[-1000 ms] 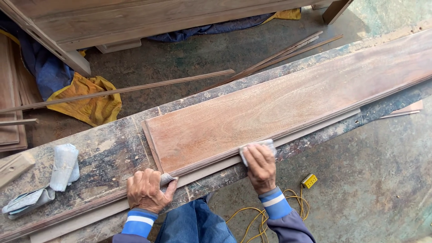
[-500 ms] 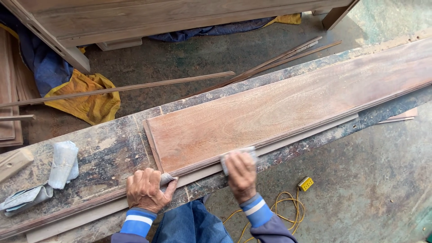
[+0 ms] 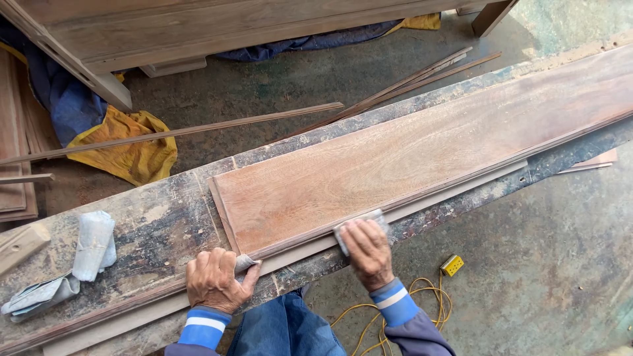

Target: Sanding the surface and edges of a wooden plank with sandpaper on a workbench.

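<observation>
A long reddish wooden board (image 3: pixel 409 155) lies along a worn workbench (image 3: pixel 158 224). A thin wood strip (image 3: pixel 448 188) runs beside the board's near edge. My right hand (image 3: pixel 366 249) presses a grey piece of sandpaper (image 3: pixel 361 220) onto that strip. Near the board's left corner my left hand (image 3: pixel 214 278) rests on the strip, with a small grey pad (image 3: pixel 244 262) under its fingers.
Folded grey sandpaper sheets (image 3: pixel 92 244) lie at the bench's left end. Loose thin strips (image 3: pixel 198 130) lie on the concrete floor behind the bench, by a yellow cloth (image 3: pixel 132 148). A yellow cable and plug (image 3: pixel 452 265) lie on the floor near my legs.
My right hand with the sandpaper slid left along the strip, then back a little to the right. My left hand has stayed in place.
</observation>
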